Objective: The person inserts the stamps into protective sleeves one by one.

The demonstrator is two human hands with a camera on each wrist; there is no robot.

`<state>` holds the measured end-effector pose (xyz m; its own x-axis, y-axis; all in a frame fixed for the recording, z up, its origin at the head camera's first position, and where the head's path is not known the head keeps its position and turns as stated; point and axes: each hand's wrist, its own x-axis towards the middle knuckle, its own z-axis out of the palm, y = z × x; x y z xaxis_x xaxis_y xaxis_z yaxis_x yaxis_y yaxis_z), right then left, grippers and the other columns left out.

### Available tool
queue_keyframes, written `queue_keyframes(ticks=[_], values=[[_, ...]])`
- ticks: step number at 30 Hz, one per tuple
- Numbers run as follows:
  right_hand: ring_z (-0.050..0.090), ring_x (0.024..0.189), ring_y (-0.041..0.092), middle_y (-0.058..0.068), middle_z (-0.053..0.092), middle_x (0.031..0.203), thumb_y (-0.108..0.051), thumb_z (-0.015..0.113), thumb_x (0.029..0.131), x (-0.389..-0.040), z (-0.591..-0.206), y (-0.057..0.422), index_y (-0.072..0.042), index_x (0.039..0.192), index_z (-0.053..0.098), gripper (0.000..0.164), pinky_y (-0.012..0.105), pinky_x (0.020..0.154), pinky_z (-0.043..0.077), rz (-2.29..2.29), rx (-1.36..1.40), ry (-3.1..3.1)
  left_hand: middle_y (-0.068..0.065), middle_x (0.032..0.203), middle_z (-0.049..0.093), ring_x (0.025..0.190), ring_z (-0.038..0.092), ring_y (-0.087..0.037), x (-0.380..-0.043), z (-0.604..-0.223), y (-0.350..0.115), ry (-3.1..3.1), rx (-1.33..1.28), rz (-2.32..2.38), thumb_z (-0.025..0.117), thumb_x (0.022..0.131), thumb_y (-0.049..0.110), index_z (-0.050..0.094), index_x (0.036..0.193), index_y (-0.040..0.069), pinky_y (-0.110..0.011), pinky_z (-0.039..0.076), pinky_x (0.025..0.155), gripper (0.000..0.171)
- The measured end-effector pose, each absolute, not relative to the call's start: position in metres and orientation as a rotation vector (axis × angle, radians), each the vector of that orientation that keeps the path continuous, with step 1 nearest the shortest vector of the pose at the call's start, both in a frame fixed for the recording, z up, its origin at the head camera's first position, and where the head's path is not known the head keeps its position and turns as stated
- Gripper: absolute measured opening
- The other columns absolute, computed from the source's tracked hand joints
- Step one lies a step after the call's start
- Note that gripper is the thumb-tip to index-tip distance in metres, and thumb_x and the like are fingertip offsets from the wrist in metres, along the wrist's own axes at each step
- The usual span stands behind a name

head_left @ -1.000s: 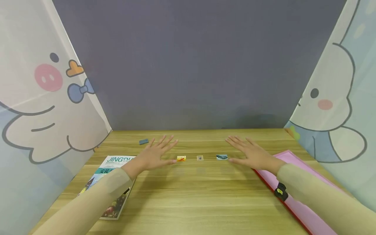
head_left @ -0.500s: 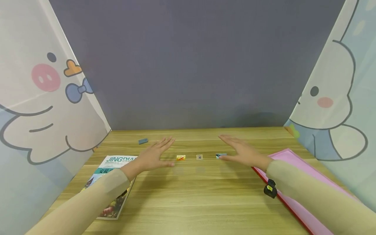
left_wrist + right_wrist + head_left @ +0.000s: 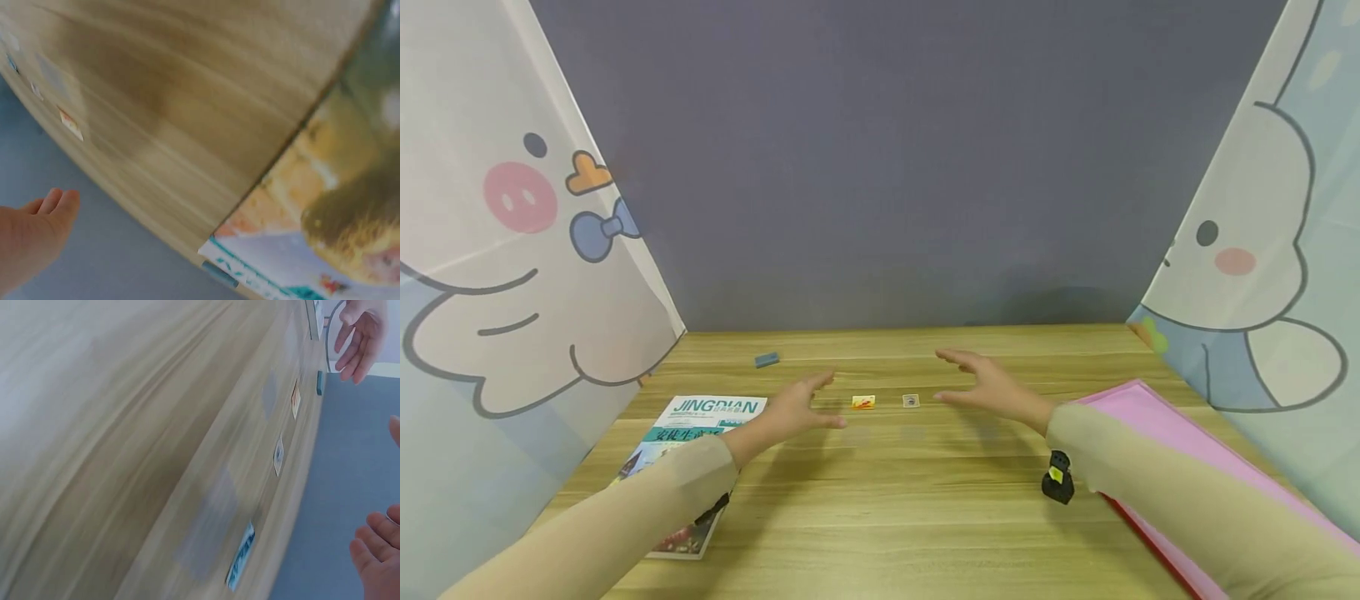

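Both hands hover over the wooden table and hold nothing. My left hand (image 3: 790, 415) is left of a yellow-and-red stamp-like piece (image 3: 863, 402), thumb apart from the fingers. A smaller square piece with a dark centre (image 3: 911, 401) lies between the two hands. To its right is my right hand (image 3: 996, 392), thumb and fingers spread apart. In the head view this hand hides a blue-green stamp-like piece (image 3: 241, 555), which shows in the right wrist view. All three pieces lie flat in a row.
A book with a JINGDIAN cover (image 3: 718, 407) lies under my left forearm. Behind it sits a small blue-grey block (image 3: 767, 360). A pink tray with a red edge (image 3: 1138, 400) is partly under my right forearm. A grey panel (image 3: 910, 167) closes the back.
Both hands have turned from palms down toward facing each other. The right hand has moved left, now covering the blue-green piece in the head view. The pieces have stayed in place.
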<state>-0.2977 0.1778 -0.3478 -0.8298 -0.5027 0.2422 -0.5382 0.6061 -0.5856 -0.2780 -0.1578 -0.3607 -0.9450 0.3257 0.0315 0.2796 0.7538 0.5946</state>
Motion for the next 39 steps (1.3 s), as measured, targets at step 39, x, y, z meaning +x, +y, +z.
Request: queue_keyframes(ticks=[39], values=[[0.065,0.082,0.015,0.016,0.065,0.107,-0.002,0.075,0.082,-0.339,-0.395,0.067,0.008,0.122,0.061,0.043,0.029,0.075,0.06,1.839,0.361,-2.804,-0.01,0.099,0.061,0.091,0.053,-0.02,-0.279,-0.399,-0.137,2.674,0.027,1.383,0.086,0.071,0.007,0.069,0.103,0.0,-0.024,0.051,0.071,0.037]])
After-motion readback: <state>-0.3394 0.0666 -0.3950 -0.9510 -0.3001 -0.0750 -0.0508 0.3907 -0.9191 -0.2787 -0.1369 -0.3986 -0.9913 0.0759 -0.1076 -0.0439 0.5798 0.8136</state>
